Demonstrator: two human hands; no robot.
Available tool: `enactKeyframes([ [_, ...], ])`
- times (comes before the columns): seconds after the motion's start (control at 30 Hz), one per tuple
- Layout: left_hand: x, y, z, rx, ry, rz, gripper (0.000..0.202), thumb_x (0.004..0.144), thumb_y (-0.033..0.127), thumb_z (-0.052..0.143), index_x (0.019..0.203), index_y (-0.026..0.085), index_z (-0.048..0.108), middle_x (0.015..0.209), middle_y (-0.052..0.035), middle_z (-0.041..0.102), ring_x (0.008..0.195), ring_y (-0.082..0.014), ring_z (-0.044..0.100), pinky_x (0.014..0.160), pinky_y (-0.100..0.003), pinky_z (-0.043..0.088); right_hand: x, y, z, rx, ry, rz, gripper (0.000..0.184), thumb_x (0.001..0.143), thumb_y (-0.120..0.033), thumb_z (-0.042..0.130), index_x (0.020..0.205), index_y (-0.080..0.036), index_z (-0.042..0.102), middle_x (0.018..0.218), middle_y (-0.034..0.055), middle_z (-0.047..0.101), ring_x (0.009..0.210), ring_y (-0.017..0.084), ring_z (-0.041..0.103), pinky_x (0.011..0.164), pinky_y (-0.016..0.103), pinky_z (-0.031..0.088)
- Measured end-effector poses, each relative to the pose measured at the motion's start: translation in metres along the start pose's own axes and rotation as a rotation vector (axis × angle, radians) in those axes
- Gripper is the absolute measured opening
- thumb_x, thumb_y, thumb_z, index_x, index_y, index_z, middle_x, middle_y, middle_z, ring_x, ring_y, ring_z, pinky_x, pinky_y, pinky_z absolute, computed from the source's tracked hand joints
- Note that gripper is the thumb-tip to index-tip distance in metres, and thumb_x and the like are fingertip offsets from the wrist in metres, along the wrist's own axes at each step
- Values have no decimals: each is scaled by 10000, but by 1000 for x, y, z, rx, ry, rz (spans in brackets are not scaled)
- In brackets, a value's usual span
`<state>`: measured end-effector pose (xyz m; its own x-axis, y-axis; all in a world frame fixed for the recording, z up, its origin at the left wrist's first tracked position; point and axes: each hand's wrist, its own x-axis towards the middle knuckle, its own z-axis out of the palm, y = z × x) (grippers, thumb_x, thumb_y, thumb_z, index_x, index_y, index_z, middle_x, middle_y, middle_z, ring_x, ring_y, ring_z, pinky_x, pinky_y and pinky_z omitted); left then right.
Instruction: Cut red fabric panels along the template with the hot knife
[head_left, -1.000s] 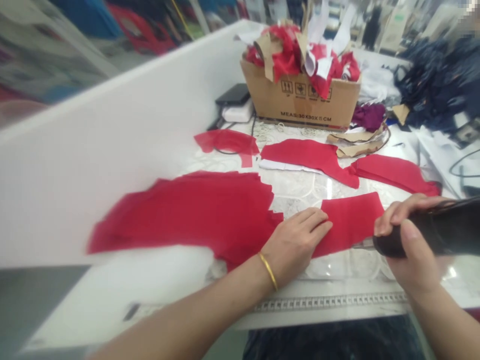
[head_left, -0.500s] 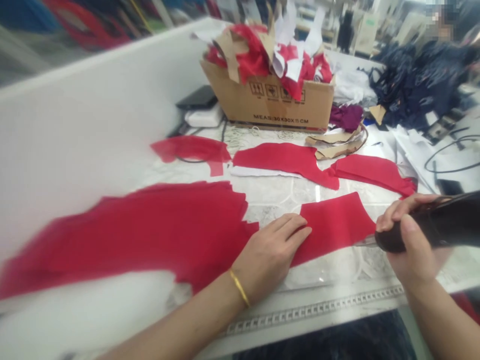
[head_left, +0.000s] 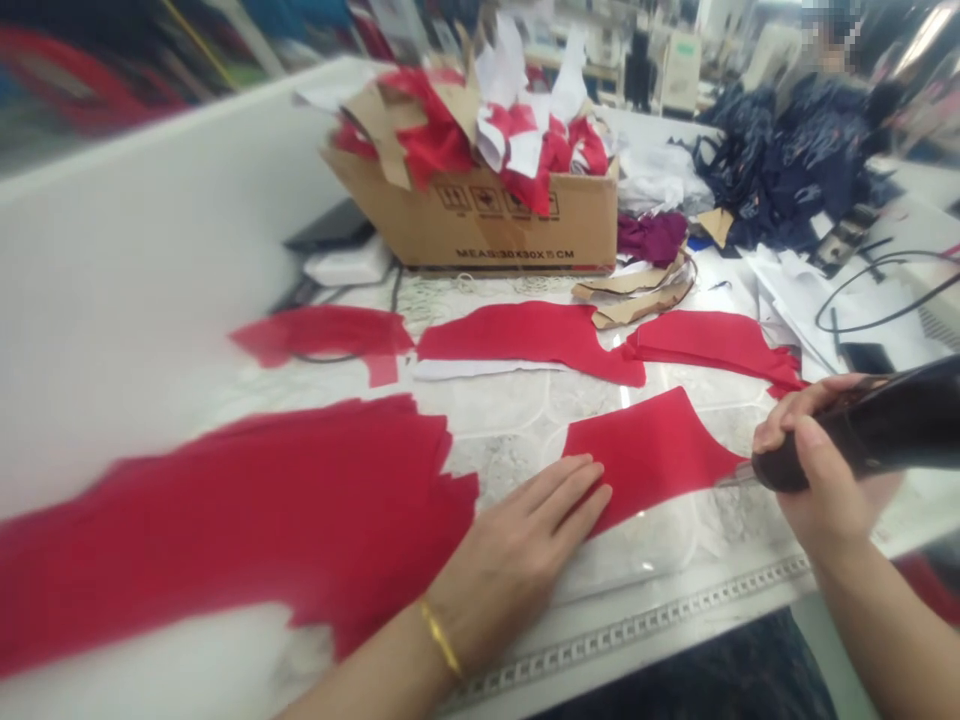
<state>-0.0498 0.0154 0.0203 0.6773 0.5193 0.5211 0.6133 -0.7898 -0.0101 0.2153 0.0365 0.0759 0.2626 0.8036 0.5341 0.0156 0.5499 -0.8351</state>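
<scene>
One red fabric piece (head_left: 645,460) sits under the fingertips of my flat, open left hand (head_left: 517,560) while my right hand (head_left: 806,470) grips a black-handled tool (head_left: 870,440), maybe a hot cutter, tip at its edge; three shaped red pieces (head_left: 529,340) look done, the big blurred red sheet (head_left: 225,520) apparently left.

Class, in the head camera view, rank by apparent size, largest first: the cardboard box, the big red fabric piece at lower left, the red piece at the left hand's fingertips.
1. Big red fabric piece
2. Cardboard box
3. Red piece at the left hand

Nearness makes true sizes unsure: both pieces lie closer than the box.
</scene>
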Motion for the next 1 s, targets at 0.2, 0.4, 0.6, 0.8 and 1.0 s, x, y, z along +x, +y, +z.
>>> enactKeyframes([
  [0.2,15,9,-8,-7,-56,91,449,940,-70,358,1171,79,712,1210,-136,735,1176,-260,685,994,-369,615,-1,1,4,-1,34,-7,250,856,-120,687,1036,-250,573,717,-68,622,562,117,633,563,272,583],
  [0.4,38,27,12,-81,-143,85,416,953,-14,448,1317,58,637,1359,-180,675,1328,-272,616,1100,-391,558,1,-2,-8,30,49,-15,293,869,-183,721,1109,-265,576,727,-65,632,559,123,631,554,289,583],
  [0.6,58,40,45,-162,-236,76,640,1042,557,521,1480,91,513,1556,-210,498,1493,-328,435,1188,-480,461,5,-3,-27,-43,94,-11,290,876,-272,757,1108,-278,582,712,-64,621,554,135,616,566,313,563],
  [0.8,58,35,61,-131,-249,64,718,1043,642,421,1525,113,476,1568,-202,487,1483,-344,442,1174,-484,450,5,-1,-35,-26,115,-28,288,868,-194,727,1111,-262,589,718,-64,628,562,130,619,570,307,562],
  [1.0,58,35,60,-99,-226,87,702,1061,623,366,1501,93,503,1544,-204,513,1433,-355,500,1123,-489,495,5,2,-32,-48,146,-31,293,840,-142,714,1086,-250,598,716,-64,637,546,128,622,532,286,544],
])
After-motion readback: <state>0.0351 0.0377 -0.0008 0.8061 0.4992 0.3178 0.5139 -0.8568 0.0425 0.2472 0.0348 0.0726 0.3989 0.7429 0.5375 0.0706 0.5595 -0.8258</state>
